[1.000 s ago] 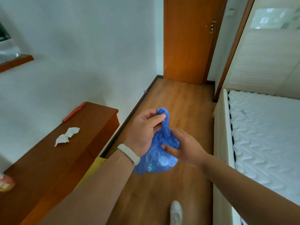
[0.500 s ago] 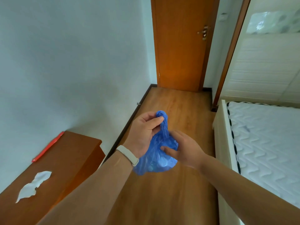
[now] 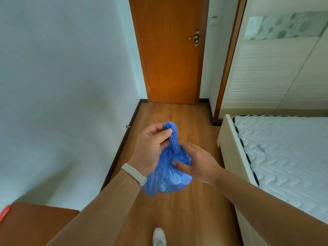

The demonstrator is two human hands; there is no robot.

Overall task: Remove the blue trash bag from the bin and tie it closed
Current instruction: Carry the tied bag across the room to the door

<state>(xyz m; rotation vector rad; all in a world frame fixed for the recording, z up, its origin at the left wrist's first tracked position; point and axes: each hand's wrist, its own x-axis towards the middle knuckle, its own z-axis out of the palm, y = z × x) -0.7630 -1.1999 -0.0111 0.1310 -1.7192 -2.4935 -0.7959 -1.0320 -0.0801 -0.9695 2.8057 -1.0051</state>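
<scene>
Blue and thin, the trash bag (image 3: 167, 172) hangs in the air between the two hands, over the wooden floor (image 3: 191, 130). It is out of the bin, and no bin shows in the picture. The top of the bag is squeezed and twisted into a skinny neck (image 3: 173, 139) that stands up from the fat part.

The left hand (image 3: 150, 148) pinches the tip of that neck, with its fingers (image 3: 164, 134) closed tight on it. I think it holds it high so the twist stays tight and nothing spills. The right hand (image 3: 197, 165) cups the side of the fat part. Its fingers (image 3: 179, 165) press on the bag and curl around it. I think this keeps the bag from swinging while the neck gets worked. No knot shows yet, so the tying looks not done.

Inside the bag are some lumpy things. The plastic lets a bit of light through, but I cannot tell what they are. The bag looks small and not very full.

A pale band (image 3: 134, 174) sits on the left wrist. A white shoe (image 3: 159, 238) is on the floor below. A brown table (image 3: 38, 226) is at the left, a bed (image 3: 284, 157) at the right, and an orange door (image 3: 170, 50) stands shut far ahead.
</scene>
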